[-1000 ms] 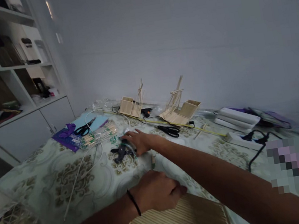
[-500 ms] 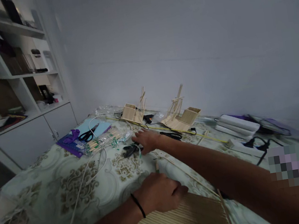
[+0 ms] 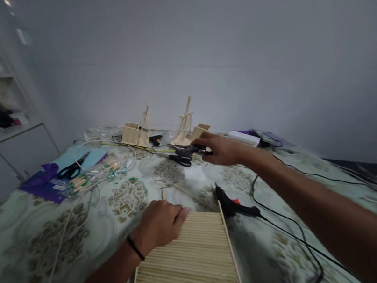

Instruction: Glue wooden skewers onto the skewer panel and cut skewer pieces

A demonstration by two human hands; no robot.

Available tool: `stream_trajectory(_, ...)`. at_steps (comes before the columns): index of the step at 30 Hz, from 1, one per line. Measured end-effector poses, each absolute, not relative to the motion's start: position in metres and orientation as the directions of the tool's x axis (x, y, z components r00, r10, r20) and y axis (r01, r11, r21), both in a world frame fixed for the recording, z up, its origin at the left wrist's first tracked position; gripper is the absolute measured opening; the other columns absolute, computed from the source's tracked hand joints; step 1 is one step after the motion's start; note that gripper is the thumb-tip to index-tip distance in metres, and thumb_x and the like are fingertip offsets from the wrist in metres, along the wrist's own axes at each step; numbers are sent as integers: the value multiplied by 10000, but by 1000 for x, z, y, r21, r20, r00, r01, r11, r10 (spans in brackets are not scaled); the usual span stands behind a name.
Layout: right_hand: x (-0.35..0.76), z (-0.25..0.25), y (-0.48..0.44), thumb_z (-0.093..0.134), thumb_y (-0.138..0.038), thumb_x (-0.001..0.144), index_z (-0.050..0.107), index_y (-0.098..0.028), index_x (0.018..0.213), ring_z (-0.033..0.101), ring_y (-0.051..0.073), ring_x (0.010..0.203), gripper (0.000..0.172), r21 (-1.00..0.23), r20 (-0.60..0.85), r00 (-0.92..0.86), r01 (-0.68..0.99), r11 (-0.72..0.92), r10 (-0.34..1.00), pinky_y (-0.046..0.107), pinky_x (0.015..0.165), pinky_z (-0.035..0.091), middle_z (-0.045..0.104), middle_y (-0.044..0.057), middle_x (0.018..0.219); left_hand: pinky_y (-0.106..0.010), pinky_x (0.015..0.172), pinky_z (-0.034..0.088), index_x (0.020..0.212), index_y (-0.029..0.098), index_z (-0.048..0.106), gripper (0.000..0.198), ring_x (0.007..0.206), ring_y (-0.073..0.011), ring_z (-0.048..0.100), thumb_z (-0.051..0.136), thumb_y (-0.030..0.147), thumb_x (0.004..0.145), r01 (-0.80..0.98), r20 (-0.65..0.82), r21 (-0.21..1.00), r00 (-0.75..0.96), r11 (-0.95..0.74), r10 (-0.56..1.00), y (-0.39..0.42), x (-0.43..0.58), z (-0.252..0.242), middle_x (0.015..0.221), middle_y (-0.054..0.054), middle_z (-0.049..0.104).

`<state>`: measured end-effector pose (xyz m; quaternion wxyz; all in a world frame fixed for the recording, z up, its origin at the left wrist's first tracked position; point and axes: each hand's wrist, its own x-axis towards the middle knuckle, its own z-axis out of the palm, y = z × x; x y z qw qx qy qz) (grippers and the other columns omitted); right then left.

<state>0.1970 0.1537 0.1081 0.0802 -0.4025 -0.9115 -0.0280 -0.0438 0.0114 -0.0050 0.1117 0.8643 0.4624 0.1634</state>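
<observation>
left hand (image 3: 160,223): thin black band (image 3: 135,248) at wrist | right hand (image 3: 223,149): bare | both forearms (image 3: 302,190): bare

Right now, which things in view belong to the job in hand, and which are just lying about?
Probably part of the job:
slatted panel, under the left hand
dark tool in the right hand
glue gun beside the panel, though untouched

Seemingly just lying about:
scissors at left
bagged sticks
back-left stick model
back-right stick model

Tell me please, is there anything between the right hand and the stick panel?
Yes. Between the right hand and the stick panel, a black glue gun lies at the panel's far right corner, and a thin pale stick lies on the tablecloth.
</observation>
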Motion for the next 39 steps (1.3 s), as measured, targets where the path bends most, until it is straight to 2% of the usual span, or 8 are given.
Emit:
stream_trajectory(5,243,72,65,506,-342,1050,720,-181,1250,736,270,992,334,-245,213,-635,701,669,743,386,881,592,771,128,1146,-337,651,396,768,186,693,519,693,-228,734,335,308,1122,726,267,371,514,-579,815,9,-47,2,735,-77,783)
stream_trajectory(7,249,57,42,566,-453,1048,727,-194,1247,741,276,1000,364,-512,278,-529,625,589,802,404,903,587,782,116,1140,-339,654,384,771,190,666,503,676,-217,721,321,296,1121,716,304,371,508,-592,806,8,-48,3,715,-62,758)
stream_trajectory(11,245,39,22,593,-538,1034,745,-219,1085,726,257,910,357,-699,272,-497,486,524,824,374,827,578,773,79,1002,-329,653,380,754,201,621,489,642,-190,691,313,300,1121,686,355,360,526,-633,773,5,-51,4,679,-26,709)
stream_trajectory(17,236,24,16,618,-504,1039,693,-233,1089,700,267,1018,286,-749,347,-571,308,586,744,386,904,558,744,118,1100,-319,658,390,757,204,588,473,584,-157,620,312,283,1132,595,466,349,560,-724,685,3,-55,9,651,13,642)
stream_trajectory(22,237,11,15,662,-359,1031,694,-248,1167,675,277,1145,178,-759,331,-591,296,580,735,410,992,529,714,123,1196,-322,624,352,737,204,566,473,570,-147,602,320,273,1134,567,462,338,595,-751,658,1,-54,11,629,22,610)
stream_trajectory(28,229,15,12,645,-242,1019,665,-282,1206,689,252,1076,192,-700,417,-607,260,665,676,382,936,535,725,95,1133,-326,626,356,711,205,554,461,547,-140,580,326,227,1112,560,483,317,599,-765,639,-3,-52,16,605,25,605)
stream_trajectory(32,224,19,10,622,-387,1031,675,-263,1164,698,255,1033,190,-693,426,-639,225,685,640,362,887,542,724,103,1090,-334,615,356,708,204,554,457,546,-142,583,337,225,1109,558,503,315,588,-768,634,-3,-52,15,602,25,609)
stream_trajectory(39,220,17,10,529,-709,1000,695,-226,1046,686,268,907,513,-740,399,-682,156,655,613,381,804,545,719,128,974,-343,618,342,730,202,586,448,558,-150,595,357,246,1112,564,435,363,601,-742,670,-2,-52,13,608,21,624)
